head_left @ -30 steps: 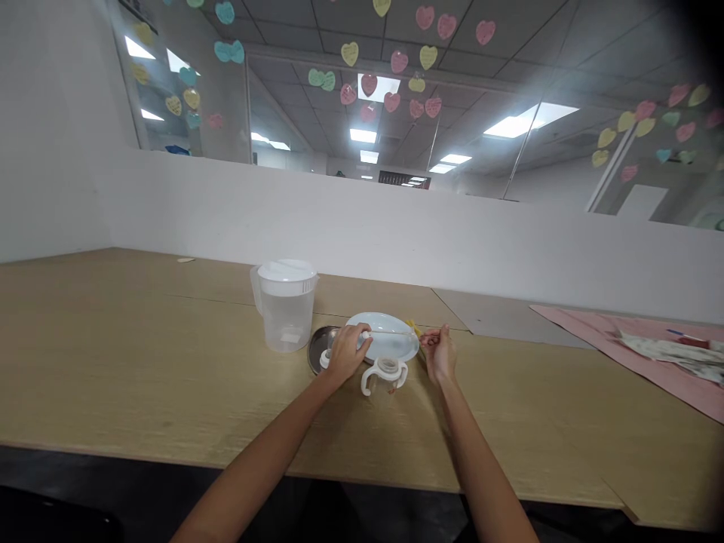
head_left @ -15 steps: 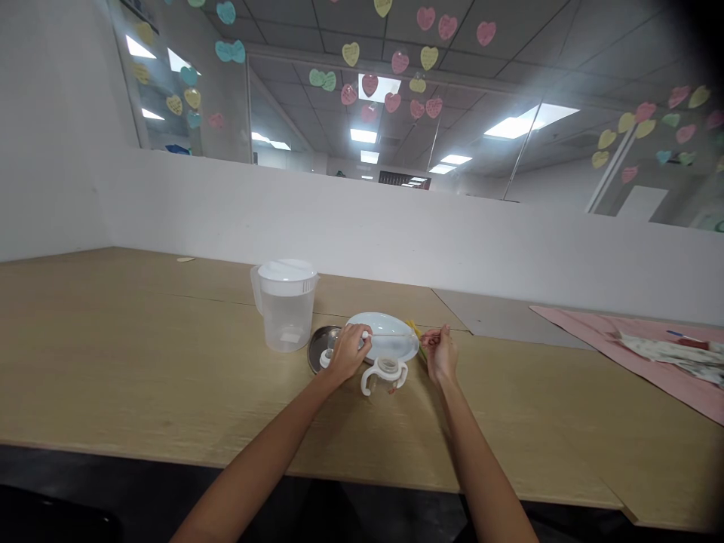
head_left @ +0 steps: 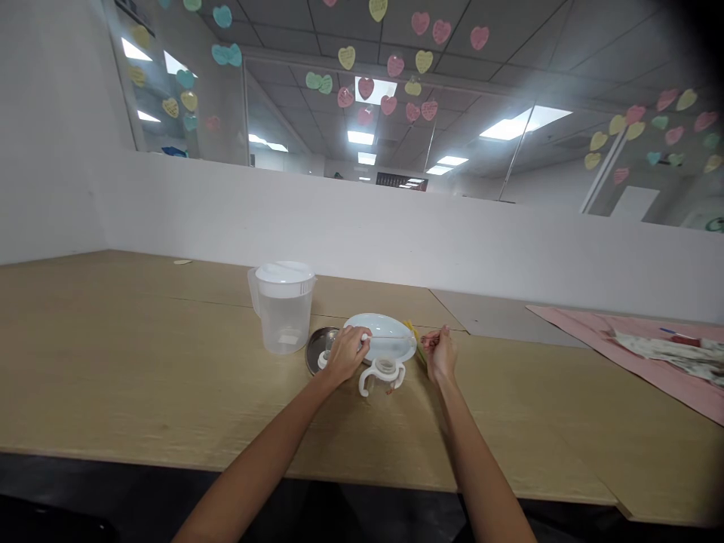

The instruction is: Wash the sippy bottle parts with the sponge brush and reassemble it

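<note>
My left hand (head_left: 346,354) is closed around the white end of a thin, pale straw (head_left: 390,337), which stretches level to the right above a white oval dish (head_left: 376,321). Close to the straw's far end, my right hand (head_left: 442,353) pinches something thin that I cannot make out. A clear baby bottle (head_left: 387,369) with a white two-handled collar stands uncapped in front of the dish. Under and beside my left hand, a round metal tray (head_left: 313,351) holds a clear and white part (head_left: 324,359), partly hidden. Something slim and yellow (head_left: 412,329) lies at the dish's right edge.
A lidded clear pitcher (head_left: 284,317) stands behind the tray on the left. Far right, a pink cloth (head_left: 566,326) carries a patterned fabric (head_left: 656,348) and a red and blue item (head_left: 684,340). A white wall (head_left: 362,226) closes off the table's back.
Both hands keep nearly the same pose, with the straw still between them. The whole view shifts slightly as the head moves.
</note>
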`<action>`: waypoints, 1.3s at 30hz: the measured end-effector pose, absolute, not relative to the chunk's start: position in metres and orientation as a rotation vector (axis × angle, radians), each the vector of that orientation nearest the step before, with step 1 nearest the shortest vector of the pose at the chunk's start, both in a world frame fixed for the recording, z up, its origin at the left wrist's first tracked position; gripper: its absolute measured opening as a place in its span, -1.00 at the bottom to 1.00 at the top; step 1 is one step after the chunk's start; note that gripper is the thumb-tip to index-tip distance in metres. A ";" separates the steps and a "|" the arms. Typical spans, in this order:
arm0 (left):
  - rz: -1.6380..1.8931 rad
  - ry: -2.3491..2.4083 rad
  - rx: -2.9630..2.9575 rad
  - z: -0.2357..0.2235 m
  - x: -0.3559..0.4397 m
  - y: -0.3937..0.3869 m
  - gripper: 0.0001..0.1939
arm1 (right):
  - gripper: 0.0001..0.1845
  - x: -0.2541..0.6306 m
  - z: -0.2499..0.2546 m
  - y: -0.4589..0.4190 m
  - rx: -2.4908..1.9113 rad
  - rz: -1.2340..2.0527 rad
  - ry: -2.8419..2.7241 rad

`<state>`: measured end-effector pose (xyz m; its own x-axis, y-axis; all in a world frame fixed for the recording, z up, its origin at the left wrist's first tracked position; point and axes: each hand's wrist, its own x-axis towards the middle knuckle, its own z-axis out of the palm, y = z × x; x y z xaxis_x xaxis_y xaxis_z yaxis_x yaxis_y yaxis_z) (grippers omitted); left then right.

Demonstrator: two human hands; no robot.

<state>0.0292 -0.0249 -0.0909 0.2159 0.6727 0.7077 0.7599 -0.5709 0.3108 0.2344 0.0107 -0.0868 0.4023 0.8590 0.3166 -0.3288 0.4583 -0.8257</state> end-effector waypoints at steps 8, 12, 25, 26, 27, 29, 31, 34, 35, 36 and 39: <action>-1.428 -1.409 -2.425 -0.090 0.029 -0.025 -0.77 | -0.51 0.233 -0.088 0.010 -0.753 0.849 -0.841; -1.555 -1.376 -2.469 -0.092 0.030 -0.025 -0.74 | -0.50 0.233 -0.089 0.010 -0.729 0.873 -0.868; -1.712 -1.391 -2.472 -0.092 0.034 -0.021 -0.78 | -0.47 0.224 -0.096 0.013 -0.719 0.946 -1.000; -1.697 -1.379 -2.487 -0.092 0.034 -0.021 -0.77 | -0.47 0.223 -0.096 0.012 -0.725 0.954 -1.025; -1.684 -1.365 -2.499 -0.092 0.035 -0.021 -0.77 | -0.48 0.221 -0.096 0.012 -0.729 0.960 -1.050; -1.672 -1.351 -2.499 -0.092 0.035 -0.022 -0.76 | -0.48 0.219 -0.096 0.012 -0.729 0.960 -1.085; -1.657 -1.358 -2.481 -0.091 0.036 -0.022 -0.77 | -0.47 0.219 -0.096 0.013 -0.734 0.930 -1.087; -1.579 -1.376 -2.479 -0.090 0.036 -0.024 -0.78 | -0.46 0.223 -0.096 0.012 -0.827 0.795 -1.085; -1.560 -1.380 -2.478 -0.090 0.036 -0.024 -0.78 | -0.46 0.224 -0.096 0.012 -0.869 0.733 -1.095; -1.549 -1.384 -2.475 -0.089 0.036 -0.025 -0.78 | -0.45 0.226 -0.096 0.011 -0.908 0.678 -1.108; -1.545 -1.392 -2.452 -0.088 0.034 -0.025 -0.77 | -0.45 0.227 -0.097 0.009 -0.941 0.641 -1.146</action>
<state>0.0342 -0.0253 -0.0883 0.1643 0.6949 0.7000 0.6241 -0.6228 0.4718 0.2270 0.0093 -0.0966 0.3102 0.8280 0.4671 0.0352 0.4810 -0.8760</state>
